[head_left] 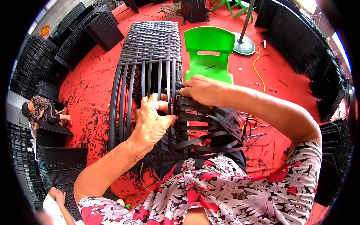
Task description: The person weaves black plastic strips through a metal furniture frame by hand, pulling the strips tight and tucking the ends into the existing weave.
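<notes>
Flower-patterned shirt lies nearest, just below the near end of a black wicker frame. The left hand bends over lengthwise strips, grip narrow; whether it holds one, I cannot tell. The right hand has its grip closed on dark strips at the frame's right edge. Beyond that stands a green chair; off the left edge spreads scrap-strewn red floor.

both hands touch black strips on a part-woven frame, green chair just beside.
</notes>
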The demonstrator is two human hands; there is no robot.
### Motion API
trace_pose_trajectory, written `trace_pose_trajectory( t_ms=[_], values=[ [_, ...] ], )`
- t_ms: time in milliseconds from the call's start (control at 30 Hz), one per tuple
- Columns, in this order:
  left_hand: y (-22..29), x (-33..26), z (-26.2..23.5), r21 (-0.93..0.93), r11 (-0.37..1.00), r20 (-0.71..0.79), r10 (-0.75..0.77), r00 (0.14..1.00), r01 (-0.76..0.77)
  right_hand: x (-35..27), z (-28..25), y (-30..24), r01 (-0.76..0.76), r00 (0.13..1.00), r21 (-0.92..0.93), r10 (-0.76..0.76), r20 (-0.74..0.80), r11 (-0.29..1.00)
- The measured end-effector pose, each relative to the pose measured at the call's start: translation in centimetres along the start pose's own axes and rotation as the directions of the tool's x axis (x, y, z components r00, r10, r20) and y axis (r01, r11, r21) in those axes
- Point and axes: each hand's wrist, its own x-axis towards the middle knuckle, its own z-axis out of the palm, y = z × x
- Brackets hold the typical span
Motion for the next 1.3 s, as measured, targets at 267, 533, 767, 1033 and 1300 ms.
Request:
trace_pose_trajectory(
  t_ms=[267,533,767,1033,1300],
  values=[
    [-0.3,-0.1,0.2,0.01,0.999,-0.034,0.038,0.999,-0.038,1.1,-1.9,-2.3,-0.35,0.902,0.249,0.252,0.352,0.903],
    [-0.1,-0.8,-0.1,0.008,0.997,0.043,0.073,0.996,-0.074,1.0,-1.7,-3.3,-0.274,0.906,-0.142,0.305,0.293,0.951],
    [-0.4,-0.9,0.1,-0.153,0.986,0.064,0.082,0.995,-0.071,2.6,-1.0,-2.0,0.197,0.904,-0.452,0.017,0.427,0.87],
    [-1.7,-0.3,-1.5,-0.022,0.979,-0.018,0.202,0.979,-0.202,0.3,-0.9,-3.1,0.054,0.998,-0.337,-0.048,0.028,0.94],
    [-1.6,-0.6,-1.9,0.272,0.925,-0.073,0.296,0.952,-0.267,1.2,-0.8,-2.7,0.014,0.999,-0.123,-0.019,-0.036,0.992]
  ],
)
